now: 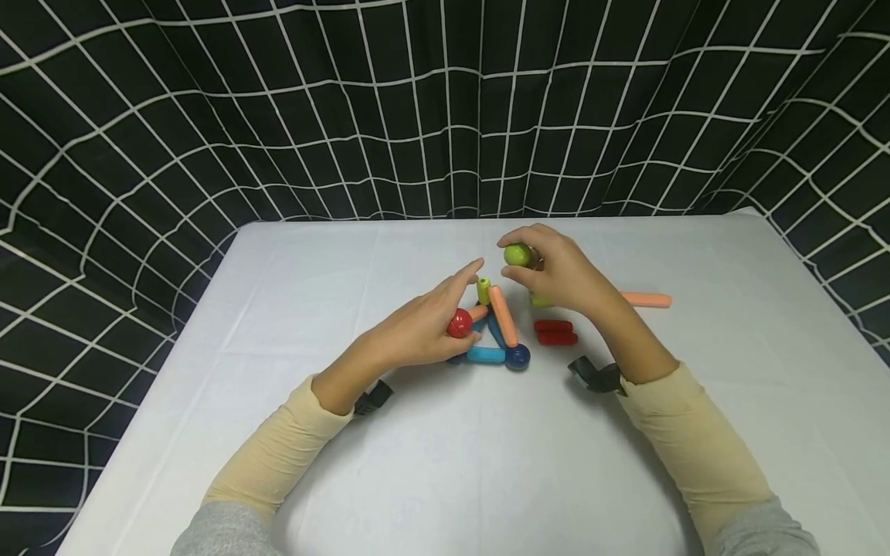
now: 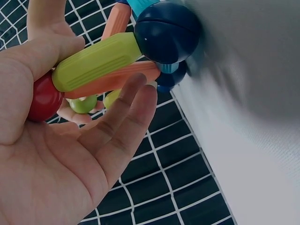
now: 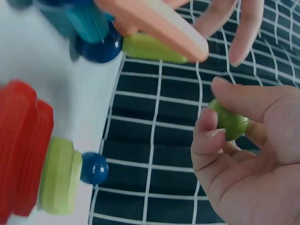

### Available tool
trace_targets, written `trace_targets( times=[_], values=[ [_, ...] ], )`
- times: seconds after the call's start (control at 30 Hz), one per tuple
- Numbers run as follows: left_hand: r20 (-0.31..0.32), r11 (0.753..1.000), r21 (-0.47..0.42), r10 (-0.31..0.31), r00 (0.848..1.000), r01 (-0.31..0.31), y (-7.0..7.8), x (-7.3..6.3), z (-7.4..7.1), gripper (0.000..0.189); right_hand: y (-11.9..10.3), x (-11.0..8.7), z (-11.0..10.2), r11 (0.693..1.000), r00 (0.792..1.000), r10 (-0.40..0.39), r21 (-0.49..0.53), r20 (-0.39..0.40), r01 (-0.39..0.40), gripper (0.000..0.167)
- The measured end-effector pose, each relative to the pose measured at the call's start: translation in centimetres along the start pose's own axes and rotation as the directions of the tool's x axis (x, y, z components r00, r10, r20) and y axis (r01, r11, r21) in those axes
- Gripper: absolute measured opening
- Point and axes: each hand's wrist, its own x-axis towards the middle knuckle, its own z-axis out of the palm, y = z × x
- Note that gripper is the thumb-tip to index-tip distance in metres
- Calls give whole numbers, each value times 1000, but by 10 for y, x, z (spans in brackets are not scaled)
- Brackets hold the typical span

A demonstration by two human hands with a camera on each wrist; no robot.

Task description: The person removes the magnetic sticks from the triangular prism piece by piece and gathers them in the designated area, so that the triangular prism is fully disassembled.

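My left hand (image 1: 424,324) reaches around a stick-and-ball frame, fingers mostly straight and spread. A red ball (image 1: 460,323) sits by its thumb and palm. In the left wrist view, the thumb lies along a yellow-green stick (image 2: 98,61) running from that ball to a navy ball (image 2: 168,33). The frame's base shows a light blue stick (image 1: 487,354) and another navy ball (image 1: 517,357). An orange stick (image 1: 504,316) slants upward from it, one end free in the right wrist view. My right hand (image 1: 559,266) pinches a green ball (image 1: 518,255) between thumb and fingers, behind the frame.
Two red sticks (image 1: 555,333) lie side by side to the frame's right. Yellow-green sticks (image 3: 58,176) and a loose blue ball (image 3: 93,168) are near them. An orange stick (image 1: 647,300) lies beyond the right forearm. A dark curtain with white grid lines (image 1: 480,139) borders the white table (image 1: 487,463).
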Motion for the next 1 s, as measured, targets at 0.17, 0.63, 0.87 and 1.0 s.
trace_targets(
  times=[0.17, 0.63, 0.87, 1.0],
  values=[
    [-1, 1000, -7, -6, 1000, 6, 1, 0, 0, 95, 12, 1, -11, 999, 997, 35, 1, -63, -35, 37],
    [-6, 1000, -22, -1, 1000, 1, 1, 2, 1, 96, 50, 5, -26, 962, 962, 272, -3, -30, -272, 37],
    [-7, 999, -36, -2, 1000, 2, 2, 1, 1, 96, 77, 13, -18, 939, 948, 318, -142, 11, -313, 37],
    [-8, 999, -48, -9, 1000, 9, 0, 1, 2, 98, 89, 15, -12, 928, 944, 328, -203, 42, -313, 38]
  ],
)
